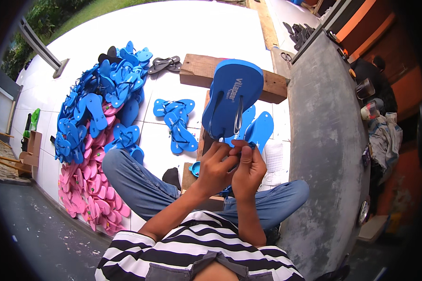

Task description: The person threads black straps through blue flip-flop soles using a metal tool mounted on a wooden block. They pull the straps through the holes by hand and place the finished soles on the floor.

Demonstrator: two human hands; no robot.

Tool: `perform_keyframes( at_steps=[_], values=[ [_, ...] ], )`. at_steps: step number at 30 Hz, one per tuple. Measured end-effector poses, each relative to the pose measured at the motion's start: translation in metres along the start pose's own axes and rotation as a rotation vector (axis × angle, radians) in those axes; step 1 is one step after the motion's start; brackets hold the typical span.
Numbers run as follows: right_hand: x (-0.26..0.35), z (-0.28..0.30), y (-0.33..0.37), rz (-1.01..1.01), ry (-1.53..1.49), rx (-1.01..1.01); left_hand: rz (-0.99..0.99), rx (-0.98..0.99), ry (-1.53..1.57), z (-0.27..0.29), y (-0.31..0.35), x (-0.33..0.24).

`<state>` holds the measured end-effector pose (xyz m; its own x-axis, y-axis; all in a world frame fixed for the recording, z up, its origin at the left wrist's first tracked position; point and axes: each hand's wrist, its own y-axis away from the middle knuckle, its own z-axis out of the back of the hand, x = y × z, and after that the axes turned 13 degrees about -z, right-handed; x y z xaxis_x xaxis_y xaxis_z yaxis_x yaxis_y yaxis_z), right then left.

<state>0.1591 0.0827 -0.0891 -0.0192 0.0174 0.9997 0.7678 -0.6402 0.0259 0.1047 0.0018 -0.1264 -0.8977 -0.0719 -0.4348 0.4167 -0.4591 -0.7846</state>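
Observation:
My left hand (pixel 214 167) and my right hand (pixel 249 175) meet above my lap, fingers closed in a pinch, tips touching. What they pinch is too small to make out; a small dark blue bit (pixel 252 145) shows by the right fingertips. Just beyond them a blue flip-flop sole (pixel 244 82) leans upright, toe end up, in front of a wooden beam (pixel 199 70). A thin metal loop or rod (pixel 239 114) stands against its face. Partly hidden behind my hands lies another blue flip-flop (pixel 262 129).
Left of my knee a big heap of blue flip-flops (pixel 96 110) and pink flip-flops (pixel 96 192) covers the tiles. Several blue pairs (pixel 176 119) and a black pair (pixel 165 64) lie nearer the middle. A turquoise ring-shaped object (pixel 195 169) sits by my leg. Scissors (pixel 285 56) rest on the grey ledge (pixel 323 136).

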Motion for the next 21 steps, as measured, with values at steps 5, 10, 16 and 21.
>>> perform_keyframes(
  at_steps=[5,10,16,21],
  values=[
    [0.016,0.014,-0.035,0.006,-0.408,0.339,-0.239,-0.093,0.185,0.055,-0.032,0.016],
    [0.015,0.019,-0.058,-0.08,-0.312,0.683,0.023,-0.183,-0.021,0.075,-0.111,0.038],
    [0.02,0.017,-0.061,-0.07,-0.196,0.787,-0.011,-0.066,-0.036,0.066,-0.135,0.049],
    [0.016,0.015,-0.068,-0.04,-0.123,0.846,0.013,-0.084,0.03,0.069,-0.133,0.039]
  ],
)
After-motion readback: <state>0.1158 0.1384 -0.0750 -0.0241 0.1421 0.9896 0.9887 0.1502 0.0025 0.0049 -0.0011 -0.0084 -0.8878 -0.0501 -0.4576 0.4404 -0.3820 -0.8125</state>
